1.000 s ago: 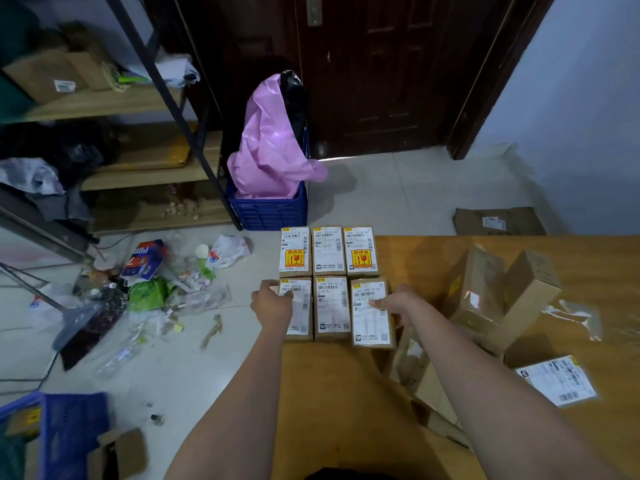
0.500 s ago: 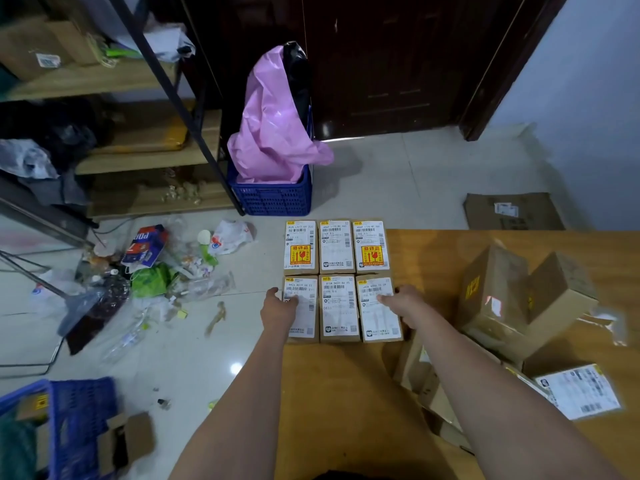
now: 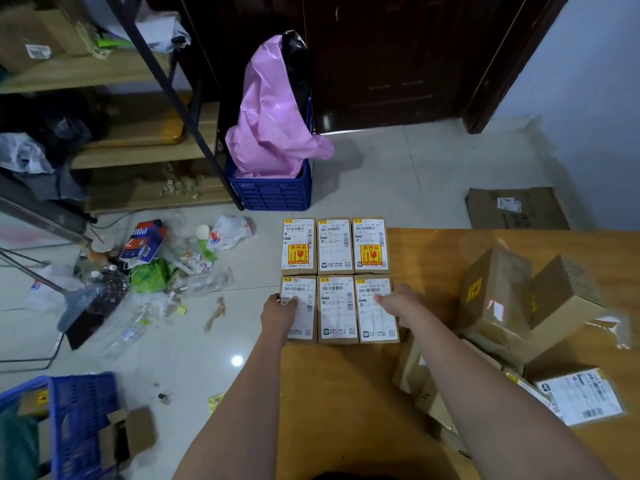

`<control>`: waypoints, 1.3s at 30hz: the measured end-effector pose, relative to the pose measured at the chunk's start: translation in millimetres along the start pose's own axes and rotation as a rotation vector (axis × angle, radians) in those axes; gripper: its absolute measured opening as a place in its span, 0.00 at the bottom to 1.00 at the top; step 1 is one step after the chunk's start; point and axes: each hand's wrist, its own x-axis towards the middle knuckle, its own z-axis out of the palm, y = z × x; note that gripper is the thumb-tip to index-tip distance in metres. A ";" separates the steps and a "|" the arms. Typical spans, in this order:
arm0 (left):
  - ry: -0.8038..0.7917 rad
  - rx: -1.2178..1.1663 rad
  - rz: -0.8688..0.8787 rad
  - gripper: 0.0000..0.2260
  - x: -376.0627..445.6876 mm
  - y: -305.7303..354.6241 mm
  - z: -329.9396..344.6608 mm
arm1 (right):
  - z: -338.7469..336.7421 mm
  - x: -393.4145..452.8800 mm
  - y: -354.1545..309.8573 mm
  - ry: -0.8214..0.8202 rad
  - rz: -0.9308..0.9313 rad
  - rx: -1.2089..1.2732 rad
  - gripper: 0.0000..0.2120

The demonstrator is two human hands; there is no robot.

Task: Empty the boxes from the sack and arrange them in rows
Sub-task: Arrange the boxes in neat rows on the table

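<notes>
neatly, six brown boxes (image 3: 335, 277) with white labels are set in two touching rows of three at the table (image 3: 346, 393) corner. the near row's ends are gripped by the left hand (image 3: 278, 311) and right hand (image 3: 398, 301).

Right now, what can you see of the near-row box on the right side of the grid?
The near-right box is brown cardboard, lying flat on the wooden table, its top covered by a white shipping label with barcodes. It closes the near row, side against the middle box, far end against the back-row box. The right hand presses its outer edge.
</notes>
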 end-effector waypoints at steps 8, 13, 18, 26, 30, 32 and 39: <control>0.017 -0.016 -0.001 0.22 -9.8 9.0 -2.5 | -3.8 -13.3 -4.4 0.008 -0.039 0.052 0.15; 0.064 0.009 0.080 0.24 -28.6 22.1 -5.0 | -12.2 -24.4 -3.9 0.050 -0.085 0.080 0.12; 0.067 0.020 0.164 0.24 -53.4 36.6 -3.1 | -24.7 -52.9 -5.5 0.097 -0.117 0.079 0.04; -0.033 0.020 0.254 0.22 -101.1 49.5 16.8 | -52.6 -90.0 9.1 0.131 -0.137 0.065 0.28; -0.144 0.046 0.272 0.22 -124.0 50.3 37.1 | -72.1 -106.5 26.0 0.173 -0.159 0.056 0.27; -0.194 0.086 0.274 0.21 -135.4 51.1 49.6 | -83.0 -109.7 35.9 0.183 -0.150 0.034 0.21; -0.467 0.227 0.240 0.13 -176.5 49.3 97.0 | -110.9 -126.4 77.6 -0.044 0.092 0.058 0.15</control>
